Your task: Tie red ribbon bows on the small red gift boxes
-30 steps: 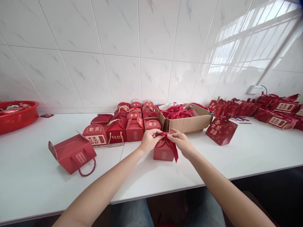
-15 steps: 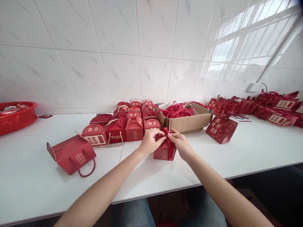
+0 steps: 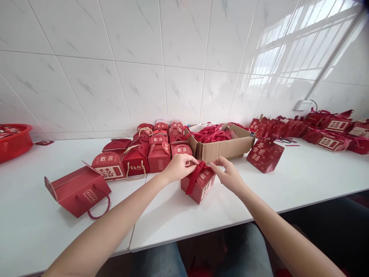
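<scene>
A small red gift box [image 3: 190,191] with pale lettering stands on the white table, turned at an angle with a corner toward me. A dark red ribbon [image 3: 192,180] is tied in a bow at its top, and one tail hangs down the front. My left hand [image 3: 180,167] has its fingers closed on the bow's left side. From the other side my right hand [image 3: 228,174] pinches the bow's right edge between thumb and finger. The fingers partly cover the bow's loops.
Several red boxes [image 3: 160,158] stand behind, left of an open cardboard box [image 3: 227,149] of ribbons. An unfolded red box [image 3: 79,192] lies at left, near a red basin [image 3: 15,144]. A red bag [image 3: 265,155] and several wrapped boxes [image 3: 328,141] are on the right.
The gift box has been turned so its lettered side shows at the right, and the ribbon tail now slants left. Both hands stay at the bow. The view has shifted slightly right.
</scene>
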Demonstrator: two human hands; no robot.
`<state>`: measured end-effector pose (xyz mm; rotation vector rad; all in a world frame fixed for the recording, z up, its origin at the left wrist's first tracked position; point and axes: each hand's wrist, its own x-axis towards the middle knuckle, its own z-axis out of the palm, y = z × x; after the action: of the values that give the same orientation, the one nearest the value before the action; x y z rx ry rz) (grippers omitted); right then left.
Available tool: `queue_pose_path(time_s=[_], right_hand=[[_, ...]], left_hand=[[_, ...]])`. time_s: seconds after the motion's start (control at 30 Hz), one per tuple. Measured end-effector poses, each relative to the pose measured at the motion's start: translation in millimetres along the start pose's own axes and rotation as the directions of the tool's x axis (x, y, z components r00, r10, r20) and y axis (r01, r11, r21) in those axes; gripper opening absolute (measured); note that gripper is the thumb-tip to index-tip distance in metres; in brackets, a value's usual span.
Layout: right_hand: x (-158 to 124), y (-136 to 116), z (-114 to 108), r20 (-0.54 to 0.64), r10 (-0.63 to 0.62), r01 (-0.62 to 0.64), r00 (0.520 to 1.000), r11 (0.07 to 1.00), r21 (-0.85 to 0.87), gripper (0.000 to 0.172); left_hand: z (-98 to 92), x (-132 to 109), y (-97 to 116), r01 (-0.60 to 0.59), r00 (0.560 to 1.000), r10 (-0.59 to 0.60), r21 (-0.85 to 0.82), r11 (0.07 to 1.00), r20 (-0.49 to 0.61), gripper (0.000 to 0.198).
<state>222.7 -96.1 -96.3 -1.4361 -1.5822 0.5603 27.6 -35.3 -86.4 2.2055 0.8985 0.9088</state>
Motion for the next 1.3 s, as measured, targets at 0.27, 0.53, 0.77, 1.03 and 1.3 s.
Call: queue_pose_path(time_s=[0.27, 0.53, 0.77, 1.03, 1.3], right_hand=[[23.3, -8.0, 0.6, 0.241, -0.171, 0.157, 0.955, 0.985, 0.077, 0.028], [32.9, -12.6, -7.1, 0.391, -0.161, 0.157, 0.906, 0.987, 0.041, 0.024], [28.9, -15.7, -11.2, 0.359, -0.253, 0.264, 0.899, 0.964, 0.017, 0.021], [31.9, -22.0, -14.4, 0.452, -0.238, 0.303, 0.86, 0.95, -0.077, 0.026], [35.6, -14.7, -24.0, 0.609, -0.15, 0.179, 0.779, 0.984, 0.014, 0.03]], left_hand=[[-10.2, 4.9, 10.8, -0.254, 0.967, 0.229, 0.313, 0.915, 0.116, 0.024], [-14.2, 2.0, 16.8, -0.313, 0.95, 0.273, 0.533, 0.786, 0.155, 0.027], [-15.1, 4.9, 14.3, -0.253, 0.967, 0.212, 0.508, 0.824, 0.138, 0.02], [-17.2, 11.9, 3.2, -0.045, 0.991, 0.013, 0.241, 0.969, 0.131, 0.014], [-12.7, 2.3, -3.8, -0.066, 0.998, 0.054, 0.44, 0.896, 0.039, 0.015]])
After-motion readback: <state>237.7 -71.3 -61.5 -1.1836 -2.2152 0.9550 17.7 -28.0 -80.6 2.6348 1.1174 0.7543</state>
